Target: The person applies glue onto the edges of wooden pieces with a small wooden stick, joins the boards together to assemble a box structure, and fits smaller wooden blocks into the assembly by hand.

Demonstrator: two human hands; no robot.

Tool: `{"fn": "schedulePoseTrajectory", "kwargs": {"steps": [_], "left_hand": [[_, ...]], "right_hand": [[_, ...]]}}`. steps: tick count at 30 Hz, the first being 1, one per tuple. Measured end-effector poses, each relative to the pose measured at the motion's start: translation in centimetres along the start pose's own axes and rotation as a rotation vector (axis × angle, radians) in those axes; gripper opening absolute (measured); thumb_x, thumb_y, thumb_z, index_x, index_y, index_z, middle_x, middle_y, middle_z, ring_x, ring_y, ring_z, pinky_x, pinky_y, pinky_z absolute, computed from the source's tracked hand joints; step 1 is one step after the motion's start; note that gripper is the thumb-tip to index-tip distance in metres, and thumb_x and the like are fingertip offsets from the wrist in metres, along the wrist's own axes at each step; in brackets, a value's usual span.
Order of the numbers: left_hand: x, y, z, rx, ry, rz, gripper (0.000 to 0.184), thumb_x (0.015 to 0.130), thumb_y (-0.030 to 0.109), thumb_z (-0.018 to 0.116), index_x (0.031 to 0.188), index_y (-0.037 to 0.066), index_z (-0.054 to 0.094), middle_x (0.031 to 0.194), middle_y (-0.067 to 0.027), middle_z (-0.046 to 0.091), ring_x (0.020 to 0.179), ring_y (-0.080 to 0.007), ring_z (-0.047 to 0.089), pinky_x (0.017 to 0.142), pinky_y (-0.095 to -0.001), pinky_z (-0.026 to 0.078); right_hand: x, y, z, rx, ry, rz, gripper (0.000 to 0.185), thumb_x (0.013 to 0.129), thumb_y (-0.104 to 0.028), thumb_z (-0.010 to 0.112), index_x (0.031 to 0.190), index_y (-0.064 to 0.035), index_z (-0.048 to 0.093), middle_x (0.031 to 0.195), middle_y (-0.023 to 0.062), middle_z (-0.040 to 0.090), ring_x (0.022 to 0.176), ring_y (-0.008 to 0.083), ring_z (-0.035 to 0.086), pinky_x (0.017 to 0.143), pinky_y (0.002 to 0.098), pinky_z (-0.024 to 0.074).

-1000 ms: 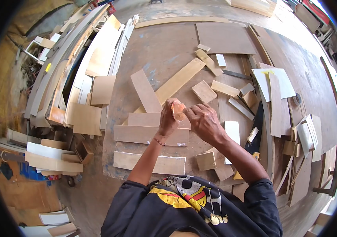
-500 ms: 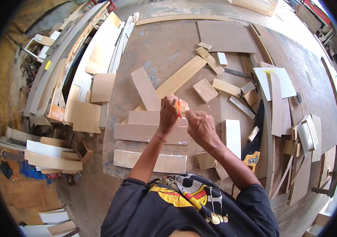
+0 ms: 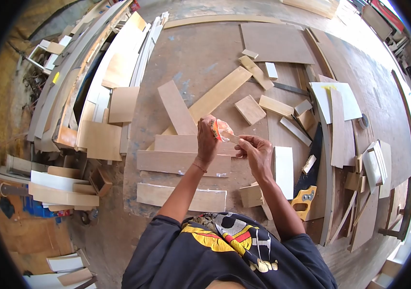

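My left hand is wrapped round a small orange-and-white container with dark lettering, tilted so its open side faces right. My right hand pinches a small flat wooden stick, whose far end reaches into the container's mouth. What the container holds cannot be made out clearly. Below both hands lie flat wooden boards: a short one, a longer one touching it, and a pale-edged one nearer my body.
A handsaw with a yellow handle lies right of my right arm, beside a white strip. Wood blocks and a long plank lie beyond my hands on the worktable. Stacked panels stand at the left.
My right hand has drawn back slightly to the right and down, and the wooden stick now shows between it and the container. My left hand stays nearly in place.
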State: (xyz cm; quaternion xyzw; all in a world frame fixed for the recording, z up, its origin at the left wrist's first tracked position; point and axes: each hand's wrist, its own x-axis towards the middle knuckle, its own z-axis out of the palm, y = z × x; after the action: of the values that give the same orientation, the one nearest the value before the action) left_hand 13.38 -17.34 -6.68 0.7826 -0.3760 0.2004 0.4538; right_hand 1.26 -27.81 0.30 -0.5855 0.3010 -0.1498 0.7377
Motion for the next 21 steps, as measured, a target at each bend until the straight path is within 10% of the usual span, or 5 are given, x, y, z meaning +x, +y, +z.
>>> {"fn": "schedulePoseTrajectory", "kwargs": {"steps": [12,15,21], "left_hand": [[0.0,0.0,1.2,-0.134,-0.004,-0.036,0.047,0.066,-0.001,0.065,0.107,0.002,0.041,0.104,-0.0162,0.048,0.097,-0.0342,0.048,0.086,-0.0415,0.039],[-0.2,-0.8,1.3,-0.024,0.001,0.015,0.058,0.062,0.000,0.072,0.111,0.002,0.040,0.107,-0.0164,0.048,0.099,-0.0341,0.049,0.087,-0.0406,0.042],[-0.3,-1.9,1.6,-0.006,0.062,0.064,0.060,0.063,0.001,0.074,0.112,0.003,0.040,0.108,-0.0164,0.049,0.100,-0.0335,0.049,0.087,-0.0402,0.042]], "right_hand": [[-0.3,1.8,0.1,-0.477,0.173,-0.540,0.015,0.080,-0.005,0.064,0.091,0.0042,0.067,0.068,0.0092,0.067,0.057,0.0125,0.064,0.051,0.0236,0.0492],[0.0,1.1,0.4,-0.528,0.111,-0.431,0.013,0.082,-0.006,0.061,0.088,0.0027,0.068,0.067,0.0094,0.067,0.059,0.0135,0.065,0.053,0.0238,0.0502],[0.9,1.0,-1.1,0.368,-0.066,0.294,0.018,0.081,-0.003,0.061,0.096,0.0069,0.059,0.074,0.0137,0.064,0.054,0.0126,0.059,0.052,0.0217,0.0493]]}}
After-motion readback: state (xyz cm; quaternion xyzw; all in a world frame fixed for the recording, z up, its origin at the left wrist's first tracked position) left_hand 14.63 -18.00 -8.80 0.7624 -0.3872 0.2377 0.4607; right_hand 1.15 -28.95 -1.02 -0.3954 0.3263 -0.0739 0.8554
